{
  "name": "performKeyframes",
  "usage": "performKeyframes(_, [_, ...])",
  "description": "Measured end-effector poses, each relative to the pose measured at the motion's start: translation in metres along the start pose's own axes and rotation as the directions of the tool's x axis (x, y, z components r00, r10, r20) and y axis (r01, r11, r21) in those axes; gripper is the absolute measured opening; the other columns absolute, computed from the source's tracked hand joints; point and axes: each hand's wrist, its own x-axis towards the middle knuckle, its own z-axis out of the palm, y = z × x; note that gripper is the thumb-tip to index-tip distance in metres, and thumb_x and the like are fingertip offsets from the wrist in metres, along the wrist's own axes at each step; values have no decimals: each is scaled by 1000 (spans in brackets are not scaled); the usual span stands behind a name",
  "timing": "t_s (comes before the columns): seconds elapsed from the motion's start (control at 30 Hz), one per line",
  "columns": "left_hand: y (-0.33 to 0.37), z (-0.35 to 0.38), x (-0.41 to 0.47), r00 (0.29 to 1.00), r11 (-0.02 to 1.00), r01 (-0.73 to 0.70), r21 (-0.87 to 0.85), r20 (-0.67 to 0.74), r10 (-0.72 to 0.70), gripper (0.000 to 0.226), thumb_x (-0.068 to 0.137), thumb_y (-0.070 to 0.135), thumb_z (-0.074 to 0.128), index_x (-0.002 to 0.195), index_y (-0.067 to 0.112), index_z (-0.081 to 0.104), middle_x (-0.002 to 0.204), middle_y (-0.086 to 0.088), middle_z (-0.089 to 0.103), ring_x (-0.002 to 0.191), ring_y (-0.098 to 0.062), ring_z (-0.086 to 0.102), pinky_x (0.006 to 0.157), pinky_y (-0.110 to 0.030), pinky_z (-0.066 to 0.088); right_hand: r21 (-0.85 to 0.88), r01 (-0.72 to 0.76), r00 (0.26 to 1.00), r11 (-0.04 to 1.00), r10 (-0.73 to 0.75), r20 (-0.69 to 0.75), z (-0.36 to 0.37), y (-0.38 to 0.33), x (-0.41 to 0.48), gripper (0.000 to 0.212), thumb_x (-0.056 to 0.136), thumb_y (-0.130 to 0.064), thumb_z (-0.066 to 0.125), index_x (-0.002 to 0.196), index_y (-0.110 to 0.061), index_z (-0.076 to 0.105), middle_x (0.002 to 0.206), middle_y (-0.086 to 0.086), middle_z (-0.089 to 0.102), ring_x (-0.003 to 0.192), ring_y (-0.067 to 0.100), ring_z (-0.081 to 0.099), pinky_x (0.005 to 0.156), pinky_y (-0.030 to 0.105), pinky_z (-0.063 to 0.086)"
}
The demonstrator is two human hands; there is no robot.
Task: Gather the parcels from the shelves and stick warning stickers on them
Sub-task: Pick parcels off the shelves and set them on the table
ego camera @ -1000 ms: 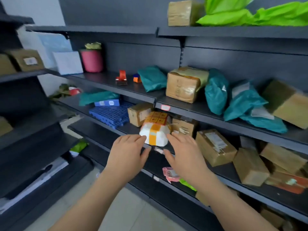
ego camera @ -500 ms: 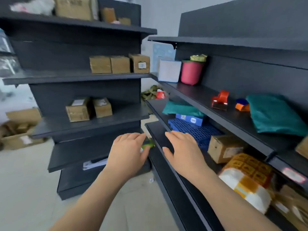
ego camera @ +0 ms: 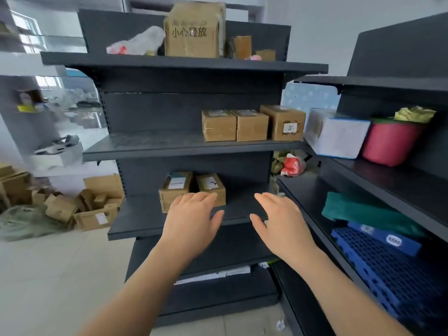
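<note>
— Facing a dark metal shelf unit (ego camera: 155,144) on a pale tiled floor (ego camera: 48,275)?
— Yes. Left hand (ego camera: 191,221) and right hand (ego camera: 281,224) flat, spread, holding nothing, raised before the lower board. Two small parcels (ego camera: 174,190) just behind the left fingers; three boxes (ego camera: 252,124) one board higher. Loose cartons (ego camera: 92,204) piled on the floor, left.

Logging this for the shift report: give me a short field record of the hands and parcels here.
left hand: open, empty, in front of two labelled boxes
right hand: open, empty, apart from the left
nearest parcels: the two labelled boxes, side by side
one level up: three cardboard boxes in a row
top level: large taped box
other items, to the right: white box, pink tub
</note>
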Motion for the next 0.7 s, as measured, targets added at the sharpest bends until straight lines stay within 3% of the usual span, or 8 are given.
performKeyframes(0.23, [-57,20,103,1000,999,11,44,-7,-11,45,97,43,43,136,22,49,131,4,58,120,-21,53,102,-33,36,18,10,1000,1000,-10,8,30,2,108,51,98,-36,46,145,-19,37,146,-3,44,136,15,36,115,32,21])
performKeyframes(0.7, [-106,84,327,991,992,111,56,-80,-106,44,96,43,43,130,16,52,124,-4,59,110,-27,56,88,-38,43,-8,61,992,998,-62,-108,70,62,353,50,95,-37,51,140,-16,46,137,4,54,123,24,51,107,39,37])
